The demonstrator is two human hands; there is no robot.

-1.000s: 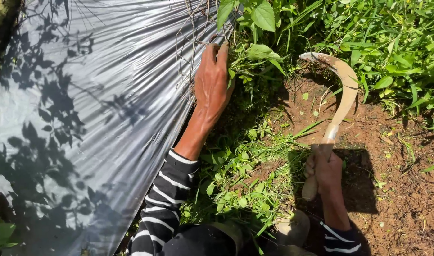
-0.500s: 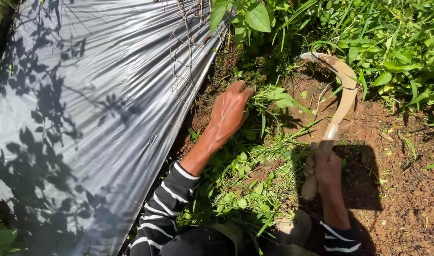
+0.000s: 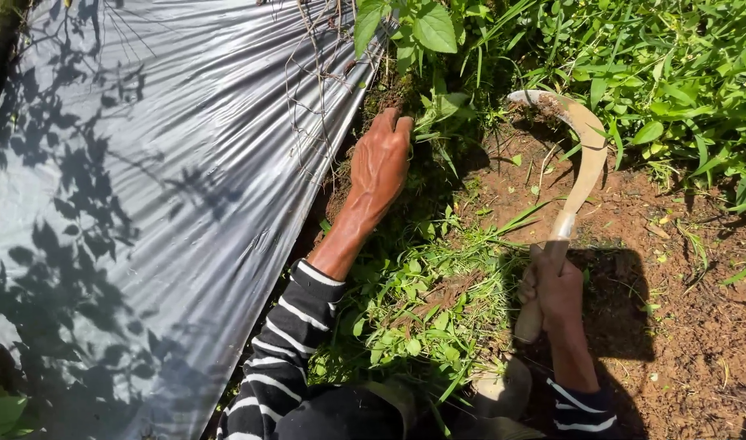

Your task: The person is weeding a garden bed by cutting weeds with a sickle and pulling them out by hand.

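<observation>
My left hand (image 3: 379, 163) reaches forward along the edge of the silver plastic sheet (image 3: 161, 187). Its fingers are curled into a clump of low weeds (image 3: 438, 110) and soil, with the fingertips partly hidden. My right hand (image 3: 556, 289) grips the wooden handle of a sickle (image 3: 583, 155). The curved, dirty blade points up and left over bare brown soil. A pile of cut green weeds (image 3: 426, 305) lies between my two arms.
Dense green plants (image 3: 674, 73) fill the top right. Dry twigs (image 3: 316, 65) lie over the sheet's upper edge. Brown soil (image 3: 682, 326) stretches to the right, with my shadow on it. Part of a boot (image 3: 503, 391) shows at the bottom.
My left hand pulled a tuft of weeds down from the sheet's edge toward the pile, then moved back up to the edge. The sickle and my right hand have barely moved.
</observation>
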